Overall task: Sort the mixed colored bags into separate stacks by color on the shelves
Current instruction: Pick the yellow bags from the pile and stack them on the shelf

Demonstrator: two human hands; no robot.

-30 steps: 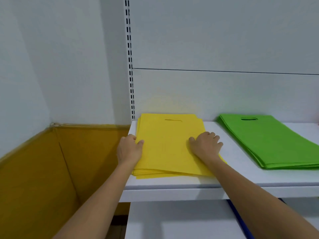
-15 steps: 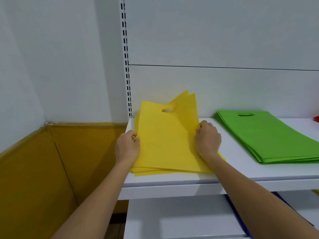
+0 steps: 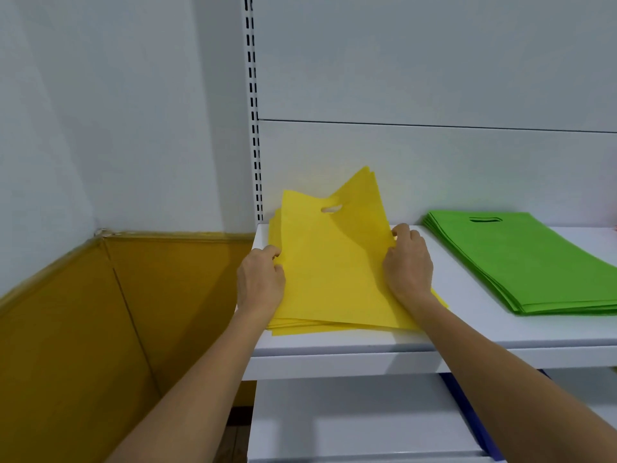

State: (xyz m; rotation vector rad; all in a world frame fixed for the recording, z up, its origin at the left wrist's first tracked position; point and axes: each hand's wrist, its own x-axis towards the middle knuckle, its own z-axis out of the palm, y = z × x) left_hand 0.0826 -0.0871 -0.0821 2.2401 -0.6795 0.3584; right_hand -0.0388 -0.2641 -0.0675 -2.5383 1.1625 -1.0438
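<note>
Left grip point(image 3: 261, 282) and right grip point(image 3: 409, 265) pinching opposite side edges, yellow bags point(image 3: 334, 262) between them

Both arms are bare as far up as I can see, left forearm point(image 3: 200, 379) and right forearm point(image 3: 500, 372); nails on the right grip point(image 3: 409, 265) look short, hard to tell.

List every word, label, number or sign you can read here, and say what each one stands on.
None: no readable text shows anywhere.
The yellow bags and the green bags are plain, with no print.
The shelf, the slotted upright and the brown box carry no label or number.
</note>
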